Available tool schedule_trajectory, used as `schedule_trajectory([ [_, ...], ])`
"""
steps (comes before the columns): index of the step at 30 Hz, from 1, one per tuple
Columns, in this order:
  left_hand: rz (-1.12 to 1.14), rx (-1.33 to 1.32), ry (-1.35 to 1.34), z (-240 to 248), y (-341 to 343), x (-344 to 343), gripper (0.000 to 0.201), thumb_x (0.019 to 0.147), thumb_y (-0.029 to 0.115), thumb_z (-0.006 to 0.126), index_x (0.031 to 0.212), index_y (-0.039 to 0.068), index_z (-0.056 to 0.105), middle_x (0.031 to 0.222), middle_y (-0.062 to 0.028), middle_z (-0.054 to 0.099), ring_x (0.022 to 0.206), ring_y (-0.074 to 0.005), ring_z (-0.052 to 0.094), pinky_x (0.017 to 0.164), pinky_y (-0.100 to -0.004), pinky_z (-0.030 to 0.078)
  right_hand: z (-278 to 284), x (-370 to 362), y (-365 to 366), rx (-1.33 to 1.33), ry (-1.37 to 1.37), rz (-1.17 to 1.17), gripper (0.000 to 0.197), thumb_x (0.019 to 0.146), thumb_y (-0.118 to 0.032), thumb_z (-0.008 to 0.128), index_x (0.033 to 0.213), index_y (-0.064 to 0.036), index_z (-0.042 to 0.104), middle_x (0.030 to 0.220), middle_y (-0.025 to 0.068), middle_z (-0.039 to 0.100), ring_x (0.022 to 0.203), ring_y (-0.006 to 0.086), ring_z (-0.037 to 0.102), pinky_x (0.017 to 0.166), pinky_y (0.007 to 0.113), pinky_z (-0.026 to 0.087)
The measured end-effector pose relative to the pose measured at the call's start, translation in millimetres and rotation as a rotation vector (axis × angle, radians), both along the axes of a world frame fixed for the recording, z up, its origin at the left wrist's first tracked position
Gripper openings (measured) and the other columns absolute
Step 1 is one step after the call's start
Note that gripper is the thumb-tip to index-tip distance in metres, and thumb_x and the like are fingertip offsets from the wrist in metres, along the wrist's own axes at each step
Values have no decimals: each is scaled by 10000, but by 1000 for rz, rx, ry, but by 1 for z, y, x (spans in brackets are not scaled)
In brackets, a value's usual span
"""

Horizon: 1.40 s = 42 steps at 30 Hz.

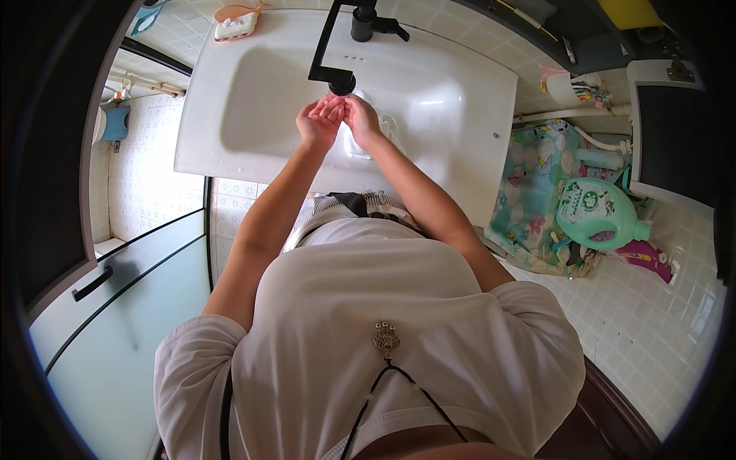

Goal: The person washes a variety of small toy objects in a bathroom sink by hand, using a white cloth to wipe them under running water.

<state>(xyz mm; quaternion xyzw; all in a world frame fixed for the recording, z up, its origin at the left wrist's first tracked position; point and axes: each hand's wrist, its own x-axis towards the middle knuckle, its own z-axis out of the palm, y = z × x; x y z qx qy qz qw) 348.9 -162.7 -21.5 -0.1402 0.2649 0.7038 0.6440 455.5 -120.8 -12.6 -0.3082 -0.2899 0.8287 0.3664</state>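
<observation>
Both my hands are held together, cupped palms up, right under the black faucet (334, 75). My left hand (320, 123) has its palm turned up and its fingers slightly curved, with nothing solid in it. Against it rests my right hand (362, 119), also cupped, its fingertips partly hidden by the faucet head. Below and behind the hands, a white cloth-like item (356, 147) lies in the white sink (257, 107); my right hand and wrist cover part of it. Whether water is running I cannot tell.
A soap dish with white soap (234, 29) sits at the sink's back left corner. On the right stand a green detergent jug (598, 213) and a patterned plastic cover (529, 176). A frosted glass door (130, 307) with a black handle is at the left.
</observation>
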Motion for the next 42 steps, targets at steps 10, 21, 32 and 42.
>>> schedule_trajectory([
  [10,44,-84,95,9,-2,5,335,802,189,386,1013,-48,491,983,-214,610,895,-311,598,779,-367,497,1,-6,-12,31,-142,-165,208,880,-168,442,880,-58,617,837,14,613,711,72,509,610,197,394],
  [21,85,-116,99,4,-4,4,280,800,183,400,997,-12,435,960,-229,602,919,-315,595,791,-382,494,11,-1,-10,-143,56,-61,299,931,-298,464,1002,-40,596,970,51,622,894,113,567,779,221,443],
  [32,-2,-82,62,12,-7,9,281,811,173,394,952,-29,531,970,-198,625,957,-300,588,836,-375,467,9,-3,4,-163,-222,-39,232,899,-158,406,882,-35,602,868,68,649,771,145,604,667,253,473],
  [42,8,-84,89,16,-1,-2,290,816,181,409,982,-25,529,980,-188,616,934,-304,591,848,-374,462,1,0,20,-178,83,145,229,900,-229,454,897,-54,601,882,62,647,794,137,595,690,248,462],
])
